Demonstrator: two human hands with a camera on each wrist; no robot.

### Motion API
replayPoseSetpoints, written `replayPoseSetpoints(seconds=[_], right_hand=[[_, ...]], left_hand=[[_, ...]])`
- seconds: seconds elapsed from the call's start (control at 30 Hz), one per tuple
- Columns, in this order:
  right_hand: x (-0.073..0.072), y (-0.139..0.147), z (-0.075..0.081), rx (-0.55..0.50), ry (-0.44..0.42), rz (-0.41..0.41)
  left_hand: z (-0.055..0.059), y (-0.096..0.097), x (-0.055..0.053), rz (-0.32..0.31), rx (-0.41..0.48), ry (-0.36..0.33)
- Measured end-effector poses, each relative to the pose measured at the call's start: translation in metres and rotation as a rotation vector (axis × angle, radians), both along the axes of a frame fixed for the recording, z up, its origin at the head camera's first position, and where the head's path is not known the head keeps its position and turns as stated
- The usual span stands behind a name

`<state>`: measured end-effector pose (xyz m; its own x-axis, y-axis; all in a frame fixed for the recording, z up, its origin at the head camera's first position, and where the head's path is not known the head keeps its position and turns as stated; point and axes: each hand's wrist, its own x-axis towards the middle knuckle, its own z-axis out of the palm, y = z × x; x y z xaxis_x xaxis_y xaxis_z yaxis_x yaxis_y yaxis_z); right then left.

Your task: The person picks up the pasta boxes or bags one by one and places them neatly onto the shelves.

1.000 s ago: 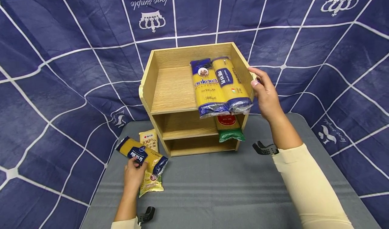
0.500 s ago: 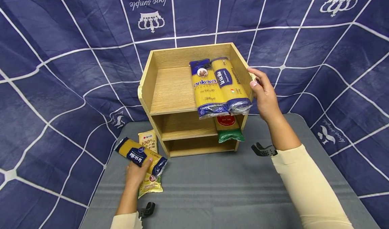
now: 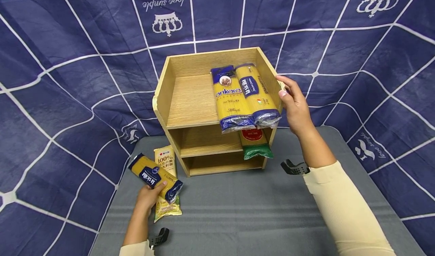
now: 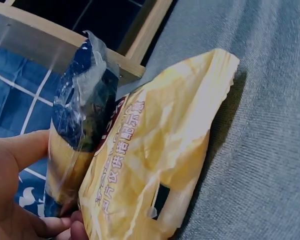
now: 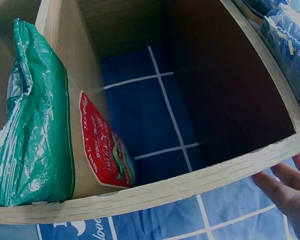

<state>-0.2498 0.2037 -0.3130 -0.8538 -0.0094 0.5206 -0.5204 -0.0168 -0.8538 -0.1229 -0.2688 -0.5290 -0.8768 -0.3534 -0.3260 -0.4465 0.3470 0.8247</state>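
Observation:
My left hand (image 3: pixel 148 196) grips a blue and yellow spaghetti pack (image 3: pixel 156 176) by its near edge, thumb on top. In the left wrist view this spaghetti pack (image 4: pixel 85 100) stands tilted on edge, beside a pale yellow pasta bag (image 4: pixel 150 145) lying on the table. My right hand (image 3: pixel 298 107) holds the right side board of the wooden shelf (image 3: pixel 193 97) near its top. Its fingertips show against the outside of the board in the right wrist view. Two yellow pasta packs, an ankara pack (image 3: pixel 232 101) and a la sicilia pack (image 3: pixel 256 91), lie side by side on the top level.
A green-ended pasta pack (image 3: pixel 257 150) lies on the middle level at the right, its end sticking out. The shelf stands on a grey cloth-covered table (image 3: pixel 238 210). Blue checked curtains (image 3: pixel 217 14) enclose the back and sides.
My left thumb has moved onto the spaghetti pack's upper face and the hand now grips it. The pack has shifted slightly left and toward me. My right hand stays on the shelf.

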Motion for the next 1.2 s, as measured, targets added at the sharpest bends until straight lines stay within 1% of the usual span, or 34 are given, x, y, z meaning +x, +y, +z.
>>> replayPoseSetpoints(seconds=[0.07, 0.2, 0.33, 0.4, 0.5, 0.6, 0.73, 0.87, 1.03, 1.2], right_hand=[[0.0, 0.0, 0.0, 0.002, -0.001, 0.0], [-0.001, 0.001, 0.0, 0.007, -0.004, -0.001], [-0.002, 0.002, 0.0, -0.002, -0.007, -0.001], [-0.002, 0.003, 0.0, -0.008, -0.007, -0.001], [-0.002, 0.003, 0.0, -0.02, -0.007, 0.003], [-0.003, 0.003, -0.001, -0.026, -0.007, 0.005], [-0.004, 0.001, -0.001, -0.03, -0.003, 0.014], [-0.004, 0.001, -0.001, -0.028, -0.002, 0.023], [-0.003, 0.002, -0.002, -0.012, -0.01, 0.008], [-0.003, 0.002, -0.002, -0.015, -0.006, 0.01]], left_hand=[[-0.001, -0.002, 0.001, 0.022, 0.08, -0.001], [-0.002, -0.008, 0.004, 0.06, 0.192, 0.009], [-0.001, -0.013, 0.008, 0.085, 0.267, 0.023], [0.0, -0.014, 0.01, 0.101, 0.288, 0.023], [0.002, -0.016, 0.014, 0.139, 0.292, 0.017], [0.006, -0.018, 0.018, 0.161, 0.287, 0.022], [0.009, -0.021, 0.024, 0.157, 0.301, 0.029], [0.009, -0.021, 0.027, 0.151, 0.341, 0.026], [0.01, -0.02, 0.029, 0.153, 0.361, 0.028], [0.01, -0.018, 0.029, 0.133, 0.461, 0.048]])
